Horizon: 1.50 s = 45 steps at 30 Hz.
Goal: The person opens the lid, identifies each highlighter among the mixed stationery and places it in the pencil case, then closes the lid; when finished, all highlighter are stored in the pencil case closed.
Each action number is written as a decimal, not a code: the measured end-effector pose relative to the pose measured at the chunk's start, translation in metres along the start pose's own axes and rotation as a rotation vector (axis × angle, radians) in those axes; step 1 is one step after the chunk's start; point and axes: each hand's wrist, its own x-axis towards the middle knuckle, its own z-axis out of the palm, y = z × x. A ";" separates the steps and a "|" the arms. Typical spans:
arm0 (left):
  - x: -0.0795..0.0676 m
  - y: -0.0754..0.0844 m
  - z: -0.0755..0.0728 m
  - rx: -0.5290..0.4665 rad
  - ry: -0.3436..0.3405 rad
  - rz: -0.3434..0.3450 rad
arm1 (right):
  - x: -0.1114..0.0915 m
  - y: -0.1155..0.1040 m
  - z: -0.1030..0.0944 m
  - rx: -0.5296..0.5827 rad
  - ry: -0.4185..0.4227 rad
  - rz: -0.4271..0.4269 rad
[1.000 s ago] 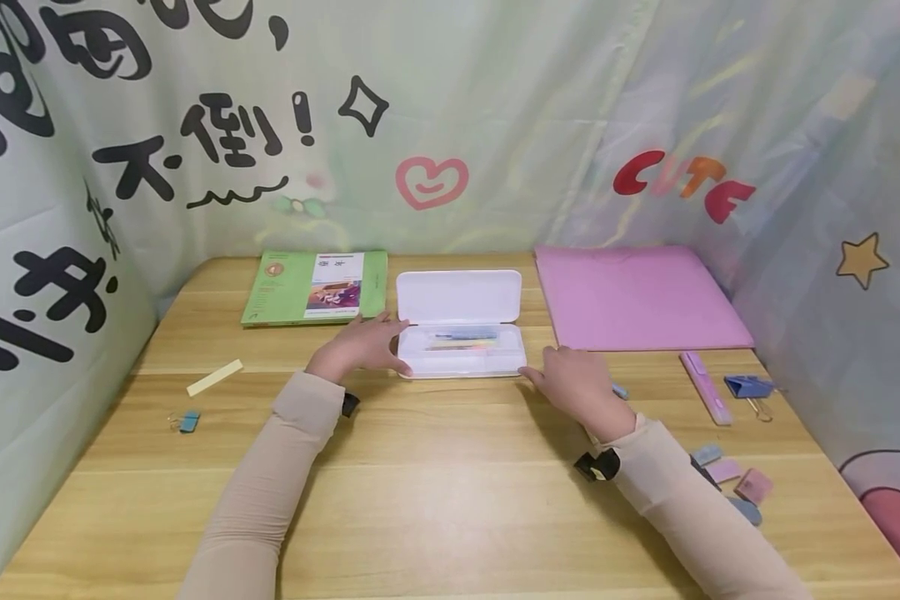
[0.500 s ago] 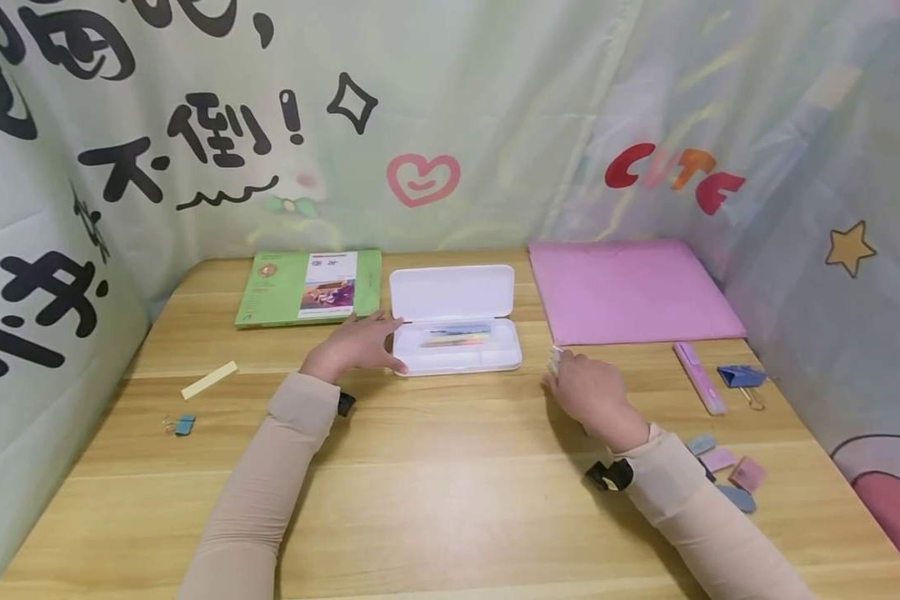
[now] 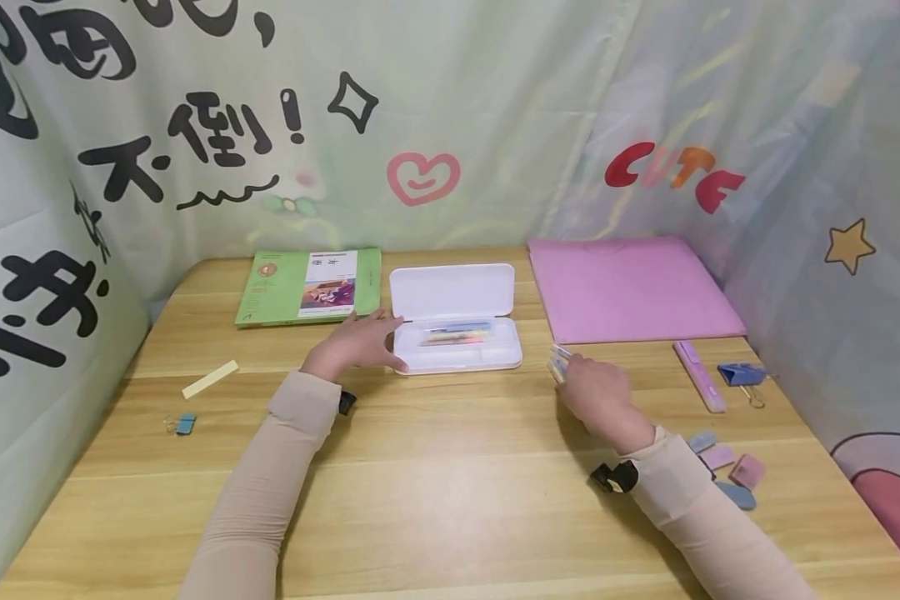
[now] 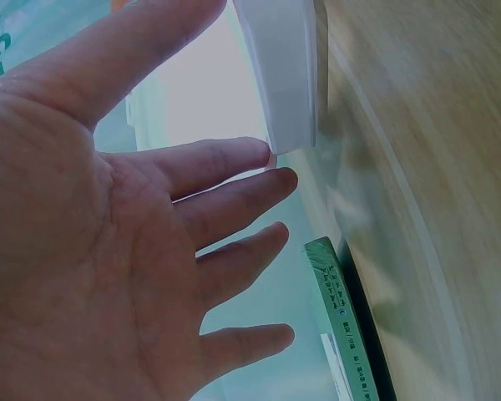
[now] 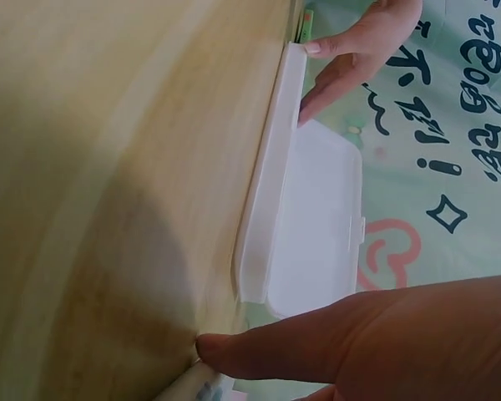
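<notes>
A white pencil case (image 3: 457,364) stands with its lid (image 3: 452,290) raised; several slim pens (image 3: 456,335) lie inside. My left hand (image 3: 356,342) is at its left end, thumb at the front corner and fingers spread. In the left wrist view the palm (image 4: 108,234) shows, and the index fingertip meets the corner of the case (image 4: 284,83). To the right of the case, my right hand (image 3: 596,390) grips a few slim, pale pens (image 3: 560,353), whose ends poke out past the fingers. The right thumb (image 5: 275,351) presses on them; most of their length is hidden.
A green book (image 3: 281,287) lies behind my left hand, a pink folder (image 3: 633,292) at the back right. Rightward are a purple pen-like stick (image 3: 699,377), a blue binder clip (image 3: 741,375) and several erasers (image 3: 747,472). Leftward are a yellow strip (image 3: 210,379) and a teal clip (image 3: 185,424).
My right hand has left the case's front right corner, moved right, and now holds pens that show beyond its fingers. My left hand stays at the case.
</notes>
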 end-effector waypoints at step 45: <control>-0.002 0.002 -0.002 0.008 -0.013 -0.018 | 0.097 -0.090 0.011 -0.216 0.360 -0.525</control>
